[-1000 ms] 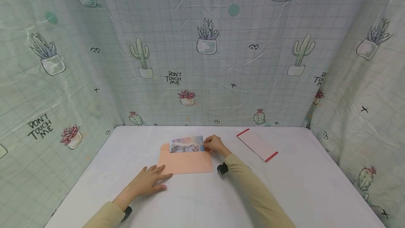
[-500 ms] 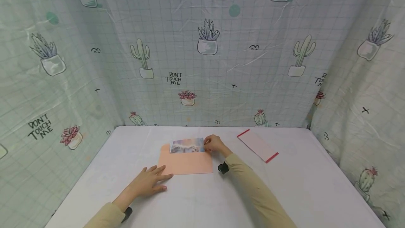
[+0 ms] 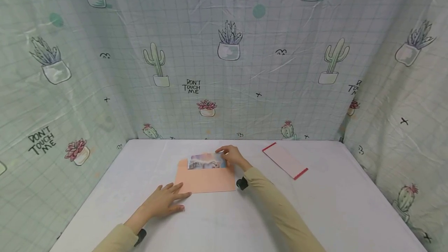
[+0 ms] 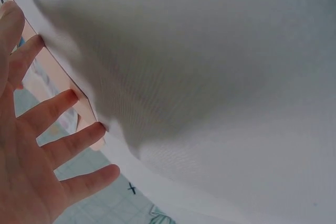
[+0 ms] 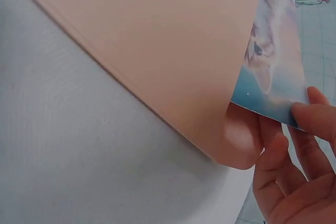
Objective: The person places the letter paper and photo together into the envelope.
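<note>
The card [image 3: 204,162] looks light and bendable, best held by its edges; the right hand [image 3: 233,156] pinches a corner while the left hand [image 3: 161,201], fingers spread, touches the envelope [image 3: 208,182].

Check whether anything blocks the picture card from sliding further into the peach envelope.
Nothing visible does. The picture card sits partly inside the peach envelope, whose depths are hidden; the right hand holds the card's exposed end.

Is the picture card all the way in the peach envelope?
Only partly in: the picture card sticks out past the peach envelope's open edge.
</note>
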`<action>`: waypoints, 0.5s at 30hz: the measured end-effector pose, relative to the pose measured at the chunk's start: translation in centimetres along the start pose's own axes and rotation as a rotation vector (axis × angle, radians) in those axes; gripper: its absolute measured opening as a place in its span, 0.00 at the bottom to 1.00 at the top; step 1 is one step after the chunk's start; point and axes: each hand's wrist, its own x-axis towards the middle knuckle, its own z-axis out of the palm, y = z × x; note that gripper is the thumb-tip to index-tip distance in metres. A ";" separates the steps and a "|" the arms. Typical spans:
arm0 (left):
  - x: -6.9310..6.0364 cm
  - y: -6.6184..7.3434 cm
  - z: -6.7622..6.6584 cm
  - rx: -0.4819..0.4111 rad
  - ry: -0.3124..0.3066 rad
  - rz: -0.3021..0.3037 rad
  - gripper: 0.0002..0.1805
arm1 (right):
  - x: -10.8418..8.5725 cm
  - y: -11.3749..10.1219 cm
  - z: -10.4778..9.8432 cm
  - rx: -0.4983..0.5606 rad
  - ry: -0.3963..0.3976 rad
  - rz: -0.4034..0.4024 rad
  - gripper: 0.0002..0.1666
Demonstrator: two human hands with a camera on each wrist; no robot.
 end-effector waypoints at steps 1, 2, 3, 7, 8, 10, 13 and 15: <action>0.0 0.0 0.0 -0.002 0.001 0.000 0.27 | 0.1 0.1 0.0 0.000 -0.005 0.008 0.17; 0.0 0.1 0.0 -0.004 0.003 0.002 0.27 | 0.2 0.0 0.0 0.004 -0.006 0.021 0.17; 0.0 0.1 0.0 -0.006 0.004 0.002 0.27 | 0.2 -0.2 0.0 0.008 -0.006 0.040 0.17; -0.1 0.2 -0.1 -0.011 0.014 0.003 0.27 | 0.8 0.6 0.4 0.009 -0.030 0.113 0.16; -0.1 0.2 -0.1 -0.012 0.016 0.004 0.27 | 1.0 1.0 0.5 0.005 -0.039 0.124 0.16; -0.1 0.3 -0.1 -0.015 0.022 0.005 0.27 | 1.1 1.3 0.6 0.006 -0.056 0.148 0.16; -0.1 0.3 -0.1 -0.009 0.026 0.006 0.27 | 1.2 1.7 0.6 0.002 -0.082 0.149 0.17; -0.1 0.2 0.0 -0.002 0.028 0.005 0.27 | 1.0 1.7 0.6 0.007 -0.098 0.144 0.17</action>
